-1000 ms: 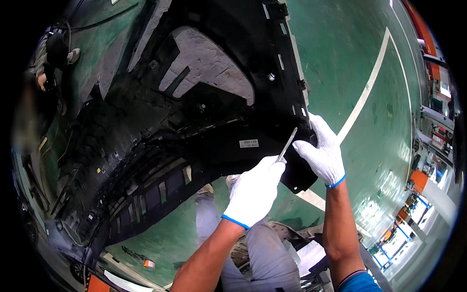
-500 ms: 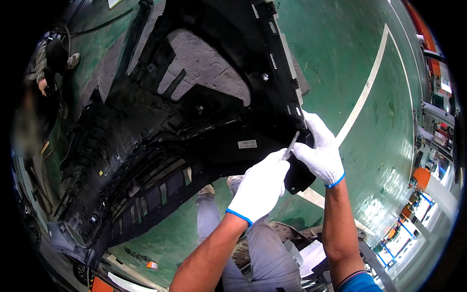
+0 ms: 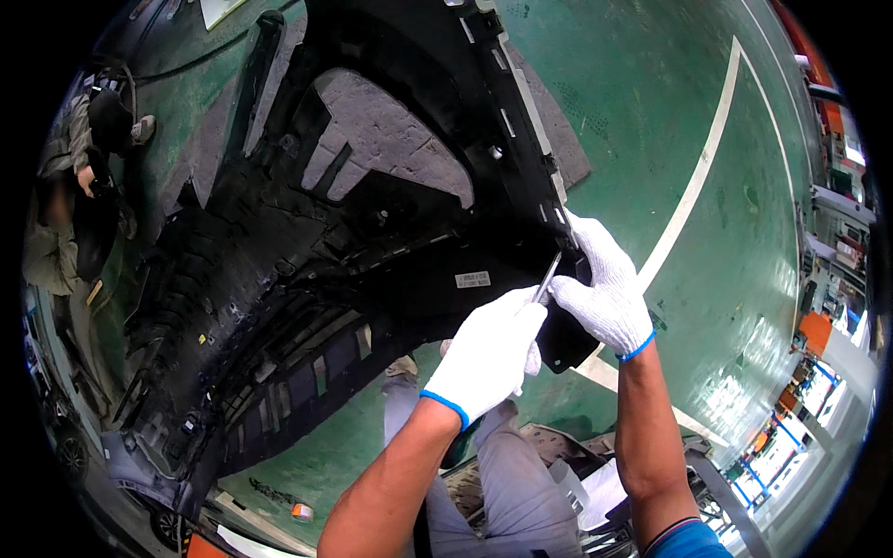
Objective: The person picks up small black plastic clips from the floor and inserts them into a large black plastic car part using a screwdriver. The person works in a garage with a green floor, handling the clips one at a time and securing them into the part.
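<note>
A large black plastic car bumper (image 3: 419, 279) lies with its ribbed inner side toward me, a white label (image 3: 473, 279) stuck near its right end. My left hand (image 3: 488, 353), in a white knitted glove with a blue cuff, is closed round a slim tool with a thin metal shaft (image 3: 548, 279). Most of that tool is inside the fist. Its tip points up at the bumper's right corner; whether it touches cannot be made out. My right hand (image 3: 606, 288), gloved alike, grips the bumper's right edge, its thumb beside the metal shaft.
Grey padding (image 3: 391, 139) shows through the bumper's opening. Another person (image 3: 93, 139) crouches at the far left. White lines (image 3: 693, 177) cross the green floor. Shelves with parts (image 3: 837, 242) stand along the right. A small orange-and-white container (image 3: 301, 512) sits at the lower left.
Both hands have shifted slightly left, the left hand also a little lower. The bumper's upper right edge appears farther left. The tool stays in my left fist.
</note>
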The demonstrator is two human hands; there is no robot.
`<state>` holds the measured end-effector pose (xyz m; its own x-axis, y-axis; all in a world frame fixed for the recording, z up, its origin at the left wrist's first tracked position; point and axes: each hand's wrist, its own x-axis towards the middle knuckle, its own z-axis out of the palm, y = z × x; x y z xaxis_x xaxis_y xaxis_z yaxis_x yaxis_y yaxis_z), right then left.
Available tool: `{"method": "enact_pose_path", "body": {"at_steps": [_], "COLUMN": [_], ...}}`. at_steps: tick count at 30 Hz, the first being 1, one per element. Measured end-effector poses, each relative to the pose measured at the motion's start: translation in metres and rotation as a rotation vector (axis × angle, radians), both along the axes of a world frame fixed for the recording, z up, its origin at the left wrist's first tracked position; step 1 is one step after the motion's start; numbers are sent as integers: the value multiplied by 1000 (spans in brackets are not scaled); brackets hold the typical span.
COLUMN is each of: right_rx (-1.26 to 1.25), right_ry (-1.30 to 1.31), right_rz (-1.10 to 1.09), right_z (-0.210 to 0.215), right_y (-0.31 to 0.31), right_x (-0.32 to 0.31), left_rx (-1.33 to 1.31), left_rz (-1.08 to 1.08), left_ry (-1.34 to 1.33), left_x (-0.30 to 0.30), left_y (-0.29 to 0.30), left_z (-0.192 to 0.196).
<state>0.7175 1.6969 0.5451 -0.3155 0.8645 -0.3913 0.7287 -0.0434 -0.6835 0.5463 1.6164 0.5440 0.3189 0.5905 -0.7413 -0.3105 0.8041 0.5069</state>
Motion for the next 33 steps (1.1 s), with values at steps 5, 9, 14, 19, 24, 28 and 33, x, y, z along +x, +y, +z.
{"method": "enact_pose_path", "body": {"at_steps": [5,9,14,19,24,28,33], "right_rx": [12,14,-62,-29,0,33,92], "right_ry": [10,-5,-34,-57,-82,-64,-15], "right_rz": [-19,-22,-61,-67,-58,-61,-52], "right_z": [1,4,5,4,-2,-5,-8], "right_y": [-1,0,0,-3,-6,-6,-7], "right_x": [-1,-5,-4,-6,-2,0,0], "left_rx": [-81,-132,-212,-243,-327,-382,-412], "left_rz": [45,132,151,117,151,246,306], "left_ry": [-70,-112,-212,-89,-192,-301,-300], "left_x": [1,7,2,2,0,5,15], "left_y": [1,0,6,19,22,21,20], "left_z": [3,3,3,16,15,17,18]}}
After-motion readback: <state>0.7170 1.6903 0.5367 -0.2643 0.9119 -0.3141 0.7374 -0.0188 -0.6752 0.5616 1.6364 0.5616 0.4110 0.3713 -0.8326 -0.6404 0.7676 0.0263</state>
